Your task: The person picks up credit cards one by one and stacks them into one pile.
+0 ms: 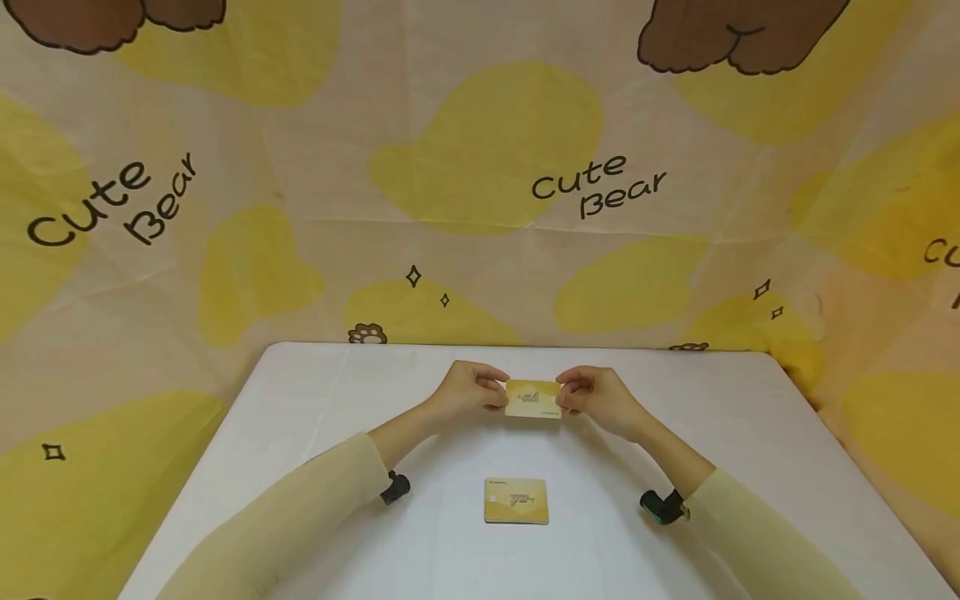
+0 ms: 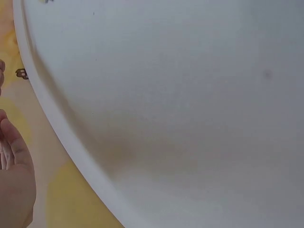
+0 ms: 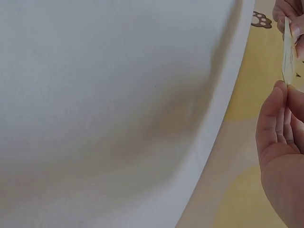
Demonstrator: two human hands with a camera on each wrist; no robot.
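Near the far side of the table, a yellow and white card (image 1: 533,399) with a printed logo is held up between both hands. My left hand (image 1: 468,388) pinches its left short edge, while my right hand (image 1: 600,402) pinches the right one. In the right wrist view the card (image 3: 288,54) appears almost edge-on, between thumb and fingertips of the right hand (image 3: 282,137). Only part of the left hand (image 2: 16,171) enters the left wrist view, at its left edge. Closer to me, a small stack of similar yellow cards (image 1: 516,510) lies on the white table.
The white table (image 1: 337,533) has rounded far corners and ends at a fabric backdrop (image 1: 465,167) with yellow patches and lettering. Dark wrist cameras sit on the left wrist (image 1: 395,488) and the right wrist (image 1: 663,506).
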